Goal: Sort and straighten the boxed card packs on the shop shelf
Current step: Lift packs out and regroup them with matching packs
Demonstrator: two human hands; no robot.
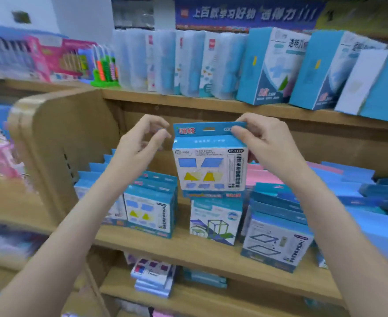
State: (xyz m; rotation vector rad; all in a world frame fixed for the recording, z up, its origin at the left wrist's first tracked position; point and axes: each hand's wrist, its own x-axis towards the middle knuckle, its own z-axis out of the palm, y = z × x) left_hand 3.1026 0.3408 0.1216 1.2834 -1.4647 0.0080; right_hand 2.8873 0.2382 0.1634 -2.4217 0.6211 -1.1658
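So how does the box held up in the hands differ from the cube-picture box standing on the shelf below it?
The held box is up in the air, pinched at its hang tab by the right hand; the cube-picture box stands on the shelf. The held box shows blue and yellow flat shapes, the other a green frame cube. Both are blue and white.

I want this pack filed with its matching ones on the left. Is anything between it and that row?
Nothing visible blocks it. The held pack, pinched by the right hand, hangs above the shelf; the matching row sits lower left, its top uncovered. The left hand hovers beside it, holding nothing.
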